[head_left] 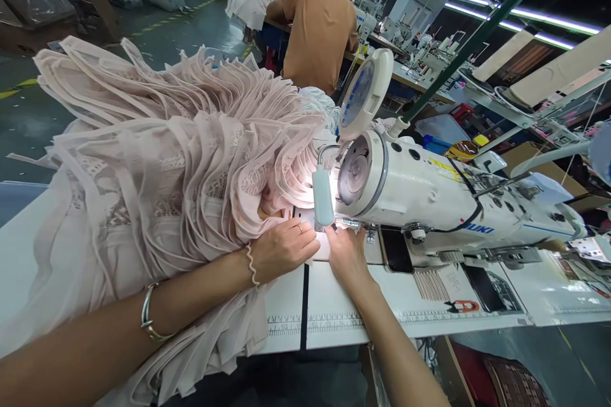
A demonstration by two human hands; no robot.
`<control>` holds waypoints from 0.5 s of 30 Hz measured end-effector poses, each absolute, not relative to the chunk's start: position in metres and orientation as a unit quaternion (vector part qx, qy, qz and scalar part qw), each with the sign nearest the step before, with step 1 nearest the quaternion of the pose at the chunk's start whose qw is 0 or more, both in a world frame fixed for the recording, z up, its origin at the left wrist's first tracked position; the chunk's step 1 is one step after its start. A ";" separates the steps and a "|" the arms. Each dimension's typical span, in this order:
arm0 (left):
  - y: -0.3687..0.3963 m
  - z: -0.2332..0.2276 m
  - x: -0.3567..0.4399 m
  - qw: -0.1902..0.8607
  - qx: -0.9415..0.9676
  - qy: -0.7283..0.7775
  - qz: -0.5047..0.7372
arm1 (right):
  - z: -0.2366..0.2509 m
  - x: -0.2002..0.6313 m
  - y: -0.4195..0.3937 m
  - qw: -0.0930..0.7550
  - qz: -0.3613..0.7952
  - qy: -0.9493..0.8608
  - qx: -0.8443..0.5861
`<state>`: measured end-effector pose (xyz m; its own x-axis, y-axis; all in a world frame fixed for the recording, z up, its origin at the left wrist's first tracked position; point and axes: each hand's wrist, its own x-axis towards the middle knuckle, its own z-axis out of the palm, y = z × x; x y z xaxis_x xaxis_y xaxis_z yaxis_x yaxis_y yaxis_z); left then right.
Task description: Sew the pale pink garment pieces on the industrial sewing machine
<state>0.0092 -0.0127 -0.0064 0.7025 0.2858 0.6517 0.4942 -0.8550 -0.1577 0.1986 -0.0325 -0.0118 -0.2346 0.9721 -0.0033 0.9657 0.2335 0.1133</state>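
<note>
My left hand [285, 245] is closed at the sewing machine's needle area, its curled fingers on the edge of a pale pink garment piece. My right hand [349, 257] lies just to the right, fingers stretched forward on the bed by the presser foot [348, 223]; their tips are partly hidden. A big layered pile of pale pink lace garments [191, 159] spreads left of the machine and hangs over the table edge. Above my hands is the white sewing machine [405, 178], with a pale green lamp cover [323, 197] in front of the lit needle area.
A round magnifier [365, 94] stands above the machine head. On the bed lie a dark phone [397, 249], a beige folded strip [429, 285] and orange-handled thread snips [463, 306]. A ruler strip [334, 321] lines the front edge. Ahead, a person in a brown shirt [317, 32] sits.
</note>
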 end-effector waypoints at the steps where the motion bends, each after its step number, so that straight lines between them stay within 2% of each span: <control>1: -0.013 -0.006 0.009 0.162 -0.908 -0.215 -0.320 | -0.011 0.199 -0.032 0.036 0.040 0.783 0.619; 8: -0.013 -0.004 0.008 0.169 -0.914 -0.191 -0.315 | -0.010 0.199 -0.030 0.031 0.017 0.776 0.629; 15: -0.015 -0.003 0.009 0.169 -0.921 -0.188 -0.295 | -0.020 0.208 -0.026 -0.032 0.016 0.785 0.618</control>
<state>0.0092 -0.0147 -0.0033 0.7558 0.2465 0.6067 0.4462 -0.8719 -0.2016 0.2078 -0.0261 -0.0200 -0.2336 0.9698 0.0697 0.9719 0.2352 -0.0143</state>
